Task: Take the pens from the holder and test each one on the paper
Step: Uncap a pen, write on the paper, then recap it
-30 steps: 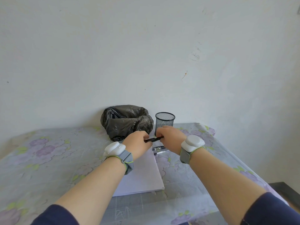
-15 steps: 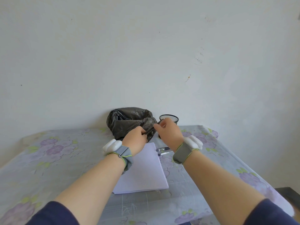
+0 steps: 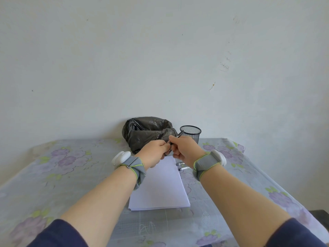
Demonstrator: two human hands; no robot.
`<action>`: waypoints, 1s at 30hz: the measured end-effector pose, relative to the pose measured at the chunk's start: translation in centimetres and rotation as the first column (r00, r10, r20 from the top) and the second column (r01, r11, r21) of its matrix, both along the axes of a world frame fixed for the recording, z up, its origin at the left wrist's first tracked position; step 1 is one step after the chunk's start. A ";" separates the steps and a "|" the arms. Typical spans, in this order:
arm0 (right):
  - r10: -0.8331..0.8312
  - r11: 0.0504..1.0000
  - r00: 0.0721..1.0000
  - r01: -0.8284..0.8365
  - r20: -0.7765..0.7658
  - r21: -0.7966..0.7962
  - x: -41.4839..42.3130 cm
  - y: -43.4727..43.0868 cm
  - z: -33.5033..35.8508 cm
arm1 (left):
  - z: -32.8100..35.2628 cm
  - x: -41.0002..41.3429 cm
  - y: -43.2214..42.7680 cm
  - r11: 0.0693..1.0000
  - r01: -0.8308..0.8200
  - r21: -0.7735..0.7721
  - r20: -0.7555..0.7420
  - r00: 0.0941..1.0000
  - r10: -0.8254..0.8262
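I hold both hands, left (image 3: 154, 152) and right (image 3: 185, 148), pinching one pen (image 3: 179, 135) above the paper (image 3: 160, 189); the cap is possibly still on.

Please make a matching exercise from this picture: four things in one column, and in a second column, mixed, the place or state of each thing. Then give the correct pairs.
Things:
1. black pen
2. sheets of paper
3. mesh holder
4. black plastic bag

Places or states:
A. stands upright near the wall, at the right of the bag
B. lies flat on the floral tablecloth, below the hands
C. held between the left hand and the right hand
D. crumpled, against the wall

Pairs: 1-C, 2-B, 3-A, 4-D
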State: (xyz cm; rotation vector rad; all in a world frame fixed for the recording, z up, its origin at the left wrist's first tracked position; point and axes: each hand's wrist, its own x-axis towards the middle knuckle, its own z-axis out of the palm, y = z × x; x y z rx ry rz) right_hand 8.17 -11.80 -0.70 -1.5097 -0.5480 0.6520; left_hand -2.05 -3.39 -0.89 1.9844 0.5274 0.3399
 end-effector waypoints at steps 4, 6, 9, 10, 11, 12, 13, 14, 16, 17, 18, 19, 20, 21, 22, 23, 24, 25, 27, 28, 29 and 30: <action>0.043 0.998 0.999 -0.042 -0.031 0.048 0.2 -0.2 0.1 | 0.2 -0.2 0.2 0.989 0.018 -0.149 0.006 1.000 -0.017; 0.054 0.996 0.998 -0.051 -0.031 0.069 0.3 -0.3 0.2 | 0.1 -0.3 0.2 0.985 0.033 -0.171 0.017 0.999 -0.030; 0.028 0.997 1.000 -0.027 -0.012 0.079 0.5 -0.5 0.1 | -0.2 0.0 0.3 0.999 -0.019 -0.045 0.022 1.000 0.020; -0.005 0.997 1.000 0.005 -0.002 0.078 0.4 -0.5 0.2 | -0.3 0.1 0.3 0.999 -0.049 0.018 0.021 0.999 0.048; -0.051 0.996 0.999 0.051 0.006 0.079 0.5 -0.5 0.2 | -0.5 0.2 0.5 0.994 -0.078 0.071 0.022 0.997 0.077; -0.107 0.990 0.994 0.106 0.008 0.091 0.6 -0.6 0.3 | -0.7 0.3 0.7 0.989 -0.105 0.107 0.025 0.994 0.103; -0.161 0.981 0.987 0.160 0.005 0.111 0.8 -0.7 0.3 | -0.9 0.2 1.0 0.983 -0.127 0.129 0.031 0.992 0.124; -0.203 0.970 0.979 0.202 -0.004 0.134 1.1 -0.8 0.2 | -1.3 0.2 1.3 0.979 -0.143 0.148 0.032 0.990 0.139; -0.236 0.958 0.971 0.238 -0.030 0.162 1.9 -1.0 -0.2 | -1.9 0.0 2.1 0.961 -0.173 0.214 0.018 0.985 0.174; -0.236 0.958 0.971 0.240 -0.041 0.158 2.1 -1.1 -0.4 | -2.2 -0.1 2.4 0.948 -0.185 0.257 0.008 0.982 0.190; -0.232 0.961 0.972 0.237 -0.047 0.146 2.2 -1.2 -0.8 | -2.5 -0.1 2.6 0.934 -0.186 0.305 -0.010 0.980 0.199; -0.223 0.965 0.974 0.227 -0.039 0.134 2.3 -1.2 -1.1 | -2.8 -0.2 2.8 0.919 -0.174 0.355 -0.038 0.979 0.200; -0.212 0.971 0.977 0.212 -0.010 0.113 2.2 -1.1 -1.4 | -3.1 -0.3 2.8 0.902 -0.148 0.405 -0.075 0.978 0.195; -0.205 0.976 0.978 0.201 0.036 0.078 2.1 -1.1 -1.8 | -3.5 -0.3 2.9 0.885 -0.120 0.450 -0.111 0.976 0.189; -0.201 0.980 0.975 0.198 0.094 0.034 2.0 -1.0 -2.1 | -3.8 -0.2 3.0 0.868 -0.096 0.488 -0.138 0.973 0.185; -0.197 0.980 0.968 0.201 0.154 -0.008 2.0 -0.8 -2.5 | -4.2 -0.1 3.0 0.855 -0.079 0.513 -0.158 0.970 0.184; -0.193 0.977 0.958 0.207 0.210 -0.047 2.0 -0.7 -2.8 | -4.4 -0.1 3.0 0.851 -0.069 0.521 -0.169 0.969 0.182; -0.189 0.973 0.946 0.217 0.263 -0.080 2.0 -0.6 -3.1 | -4.7 0.0 3.0 0.851 -0.066 0.520 -0.171 0.969 0.180; -0.182 0.961 0.919 0.241 0.349 -0.132 2.2 -0.3 -3.4 | -5.0 0.0 3.0 0.853 -0.056 0.519 -0.185 0.967 0.175; -0.180 0.957 0.908 0.250 0.379 -0.147 2.2 -0.3 -3.6 | -5.1 0.1 2.9 0.849 -0.046 0.526 -0.199 0.964 0.176; -0.179 0.953 0.899 0.259 0.399 -0.155 2.1 -0.2 -3.7 | -5.2 0.1 3.0 0.844 -0.039 0.535 -0.209 0.962 0.177; -0.186 0.950 0.893 0.270 0.410 -0.157 2.0 -0.2 -3.7 | -5.3 0.1 3.0 0.843 -0.034 0.538 -0.216 0.960 0.176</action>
